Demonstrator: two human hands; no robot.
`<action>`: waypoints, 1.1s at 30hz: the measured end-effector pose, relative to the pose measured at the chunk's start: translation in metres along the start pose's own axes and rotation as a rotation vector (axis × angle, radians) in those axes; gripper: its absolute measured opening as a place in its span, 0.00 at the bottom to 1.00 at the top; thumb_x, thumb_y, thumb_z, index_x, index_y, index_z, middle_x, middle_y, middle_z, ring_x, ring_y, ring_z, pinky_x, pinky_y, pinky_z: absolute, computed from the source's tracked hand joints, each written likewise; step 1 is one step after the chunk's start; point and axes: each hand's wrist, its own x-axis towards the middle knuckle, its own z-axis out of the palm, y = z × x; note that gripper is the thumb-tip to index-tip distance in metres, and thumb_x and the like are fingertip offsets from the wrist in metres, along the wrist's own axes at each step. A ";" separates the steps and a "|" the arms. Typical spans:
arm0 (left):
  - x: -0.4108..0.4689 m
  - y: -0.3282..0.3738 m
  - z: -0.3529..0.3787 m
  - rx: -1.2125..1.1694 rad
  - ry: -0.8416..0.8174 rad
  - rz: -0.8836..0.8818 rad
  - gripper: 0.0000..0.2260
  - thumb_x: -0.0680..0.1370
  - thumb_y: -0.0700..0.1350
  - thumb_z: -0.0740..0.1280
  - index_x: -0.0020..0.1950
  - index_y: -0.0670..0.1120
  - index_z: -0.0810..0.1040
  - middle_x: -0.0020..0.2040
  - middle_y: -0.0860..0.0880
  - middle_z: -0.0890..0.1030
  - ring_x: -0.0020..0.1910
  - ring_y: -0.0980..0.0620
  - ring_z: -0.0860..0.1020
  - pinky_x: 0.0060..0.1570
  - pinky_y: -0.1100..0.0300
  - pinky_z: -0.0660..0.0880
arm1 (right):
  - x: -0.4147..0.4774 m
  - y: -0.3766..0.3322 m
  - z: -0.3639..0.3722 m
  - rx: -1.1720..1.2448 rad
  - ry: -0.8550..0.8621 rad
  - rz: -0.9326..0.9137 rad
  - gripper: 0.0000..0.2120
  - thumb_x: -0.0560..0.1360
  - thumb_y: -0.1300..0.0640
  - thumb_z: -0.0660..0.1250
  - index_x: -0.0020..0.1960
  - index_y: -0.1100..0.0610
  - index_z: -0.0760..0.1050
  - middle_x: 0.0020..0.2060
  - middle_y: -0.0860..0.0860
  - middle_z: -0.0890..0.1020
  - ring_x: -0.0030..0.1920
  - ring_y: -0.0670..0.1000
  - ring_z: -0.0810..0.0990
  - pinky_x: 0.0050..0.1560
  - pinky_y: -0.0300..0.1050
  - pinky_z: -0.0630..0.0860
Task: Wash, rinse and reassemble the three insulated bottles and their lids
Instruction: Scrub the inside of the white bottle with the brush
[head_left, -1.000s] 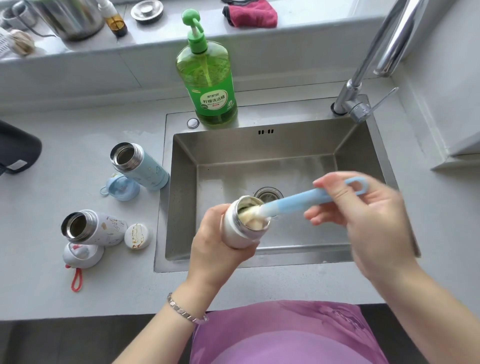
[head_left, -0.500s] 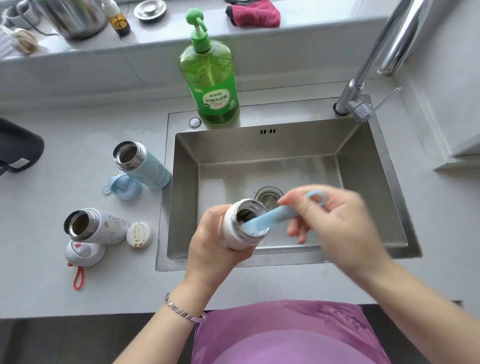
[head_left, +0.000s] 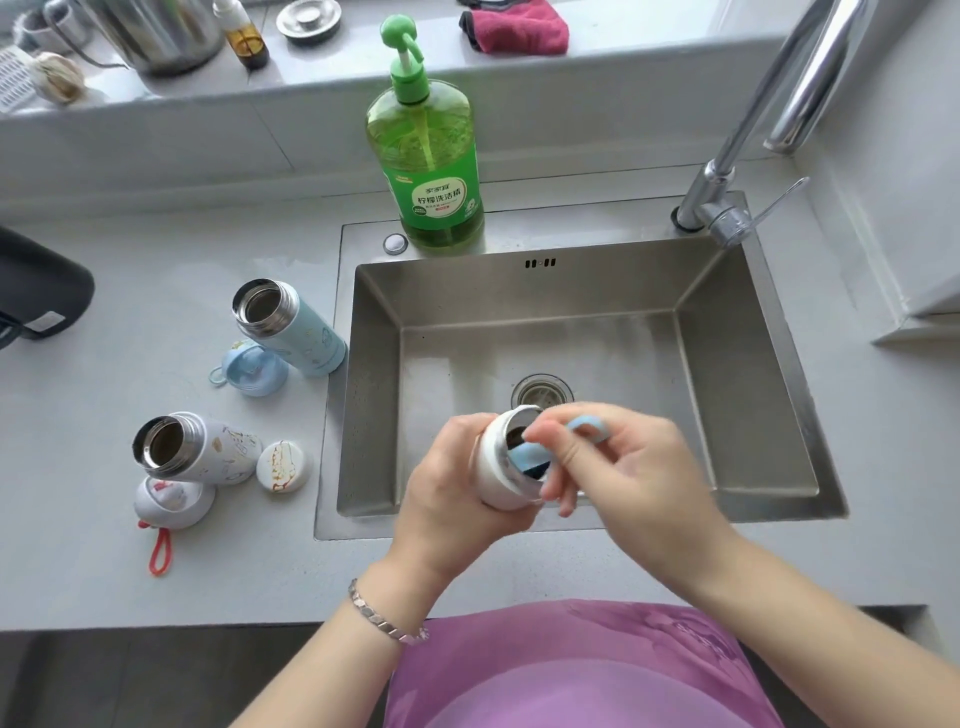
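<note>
Scrubbing under way: over the front edge of the steel sink (head_left: 519, 291), at its 6 o'clock, a person's left hand (head_left: 441, 504) gripped a white bottle (head_left: 496, 473), fingers curled round its body, mouth tilted toward 2 o'clock. A second earlier the blue bottle brush (head_left: 587, 427) had stood mostly clear of the opening, its foamy head just at the rim; it had since been driven deep inside, leaving only the looped end of the handle showing. The right hand (head_left: 639, 478) had followed it in close to the mouth, thumb and forefinger pinching the handle by the loop, the other fingers loosely bent beneath. By the look of it this was the down-stroke of an interior wash on one of the three bottles, with rinsing and reassembly yet to come.

On the pale grey counter (head_left: 156, 270), at the sink's 9 o'clock, a light-blue bottle (head_left: 301, 338) stood open beside its blue lid (head_left: 254, 370); at 8 o'clock a patterned white bottle (head_left: 208, 449) waited uncapped, touching a red-looped lid (head_left: 174, 501), a small round cap (head_left: 284, 465) just beside it. Green dish soap (head_left: 428, 171) stood at 12 o'clock, the tap (head_left: 727, 156) at 2 o'clock, no water visibly running. A raised ledge behind carried a pink cloth (head_left: 514, 28) and a metal kettle (head_left: 156, 31).
</note>
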 end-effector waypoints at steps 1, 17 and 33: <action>0.000 0.002 0.001 0.017 -0.025 0.015 0.27 0.56 0.52 0.75 0.52 0.64 0.71 0.47 0.58 0.79 0.44 0.61 0.77 0.41 0.65 0.74 | 0.001 0.007 0.000 -0.098 -0.002 -0.070 0.06 0.73 0.56 0.68 0.38 0.55 0.80 0.24 0.44 0.77 0.25 0.42 0.75 0.31 0.34 0.72; 0.006 -0.014 -0.017 0.209 -0.008 0.069 0.27 0.57 0.53 0.73 0.54 0.57 0.71 0.52 0.60 0.73 0.46 0.58 0.75 0.41 0.59 0.76 | 0.005 0.017 -0.012 -0.104 0.092 0.062 0.09 0.74 0.64 0.67 0.38 0.53 0.78 0.22 0.51 0.78 0.23 0.45 0.76 0.29 0.36 0.74; 0.008 -0.024 -0.020 0.386 -0.167 0.130 0.31 0.57 0.43 0.79 0.56 0.53 0.73 0.50 0.54 0.78 0.47 0.57 0.72 0.40 0.71 0.67 | 0.028 0.014 -0.035 -0.840 -0.601 0.462 0.09 0.75 0.54 0.60 0.49 0.50 0.79 0.37 0.47 0.82 0.32 0.46 0.78 0.35 0.40 0.74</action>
